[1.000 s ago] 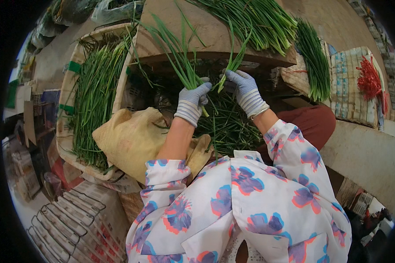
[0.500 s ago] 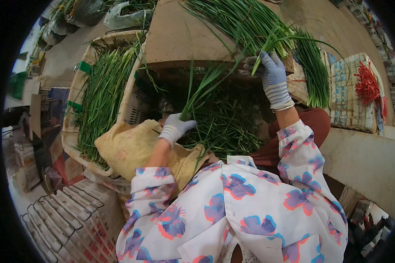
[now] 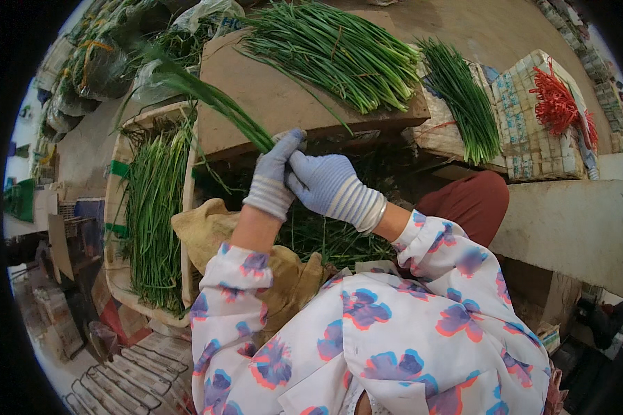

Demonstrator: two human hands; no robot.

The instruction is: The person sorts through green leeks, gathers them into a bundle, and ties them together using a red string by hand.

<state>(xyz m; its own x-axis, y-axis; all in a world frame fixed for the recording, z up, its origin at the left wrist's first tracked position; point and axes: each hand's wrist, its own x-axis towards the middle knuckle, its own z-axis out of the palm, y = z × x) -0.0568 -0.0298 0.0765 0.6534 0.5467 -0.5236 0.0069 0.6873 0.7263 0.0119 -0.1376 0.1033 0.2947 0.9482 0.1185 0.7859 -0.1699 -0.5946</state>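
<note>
In front of me, my left hand [image 3: 273, 174], in a grey-white striped knit glove, is closed around the lower ends of a bunch of thin scallions [image 3: 221, 107]. The bunch slants up and to the left, its leafy tips blurred. Close against it is my right hand [image 3: 325, 187], gloved alike, with fingers curled in a pinch; what they grip, if anything, is hidden. A large heap of scallions [image 3: 332, 55] lies on the brown board [image 3: 235, 76] beyond my hands. Under them, loose green leaves [image 3: 332, 238] fill a dark space.
At left stands a pale crate [image 3: 111, 259] of scallions, with a yellowish cloth [image 3: 218, 225] beside it. Another scallion bundle [image 3: 460, 100] lies at right, near a white woven-patterned block [image 3: 533, 128] bearing red ties [image 3: 555, 93]. Bagged greens [image 3: 104, 69] are at far left.
My right hand has come from the far right, by the heap, to meet my left hand, which has risen slightly. The held bunch now leans left and looks thicker.
</note>
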